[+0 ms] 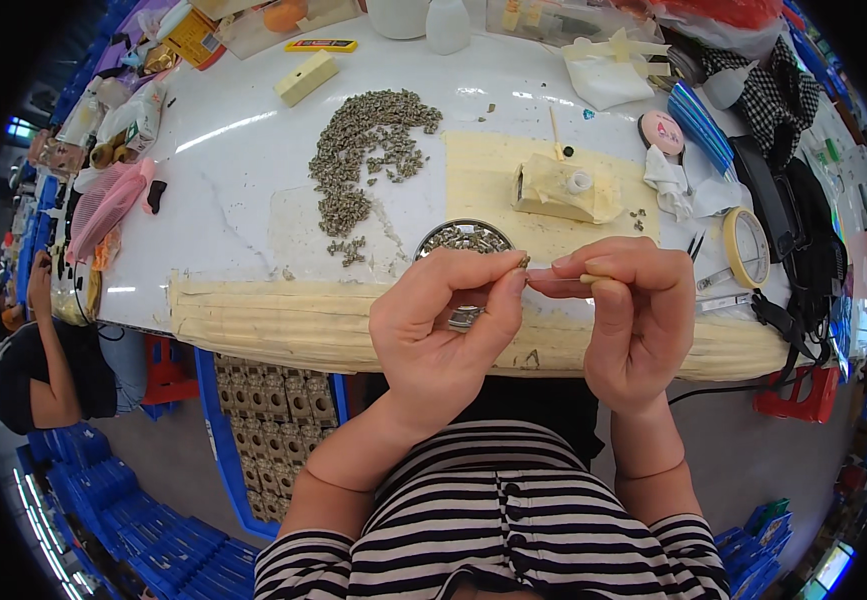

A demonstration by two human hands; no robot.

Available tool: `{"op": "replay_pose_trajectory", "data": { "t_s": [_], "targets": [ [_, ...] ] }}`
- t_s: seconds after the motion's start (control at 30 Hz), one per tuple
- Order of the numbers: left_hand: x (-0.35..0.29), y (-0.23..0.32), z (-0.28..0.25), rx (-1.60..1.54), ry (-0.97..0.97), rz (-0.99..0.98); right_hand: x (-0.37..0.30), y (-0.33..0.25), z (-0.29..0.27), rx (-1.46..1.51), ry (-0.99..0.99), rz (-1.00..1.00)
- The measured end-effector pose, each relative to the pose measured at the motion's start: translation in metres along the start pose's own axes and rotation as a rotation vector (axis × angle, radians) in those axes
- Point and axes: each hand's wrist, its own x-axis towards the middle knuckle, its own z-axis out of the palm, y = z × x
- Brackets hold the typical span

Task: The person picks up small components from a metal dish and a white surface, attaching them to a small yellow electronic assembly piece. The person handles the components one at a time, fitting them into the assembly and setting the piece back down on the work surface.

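Observation:
Above the table's near edge, my left hand (438,325) pinches a small metal part (524,262) between thumb and forefinger. My right hand (638,320) is closed on a thin stick (591,279) with a cream-coloured end. The stick's other end points at the metal part; whether they touch is too small to tell. Just behind my left fingers stands a round metal dish (421,247) of similar small parts, partly hidden by that hand. A large heap of small metal parts (353,150) lies farther back on the left.
A tape-wrapped block (563,190) stands beyond my hands. At the right are a tape roll (750,250), a pink round case (661,132) and a black bag (803,230). A blue crate (215,440) of metal castings sits below the table. Another person (53,370) is at the left.

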Motion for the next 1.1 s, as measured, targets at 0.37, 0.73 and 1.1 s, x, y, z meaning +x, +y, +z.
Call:
{"op": "replay_pose_trajectory", "data": {
  "t_s": [0.37, 0.73, 1.1],
  "targets": [
    [0.0002, -0.0005, -0.0008, 0.019, -0.007, 0.026, -0.0007, -0.0005, 0.0, -0.016, -0.002, 0.009],
    [-0.0003, -0.0004, -0.0018, -0.014, -0.009, -0.003, -0.0016, -0.0003, 0.0003, -0.018, -0.001, 0.013],
    [0.0002, 0.0001, -0.002, -0.022, -0.013, 0.013, -0.0023, -0.0013, 0.0006, 0.057, -0.017, 0.046]
  ]
}}
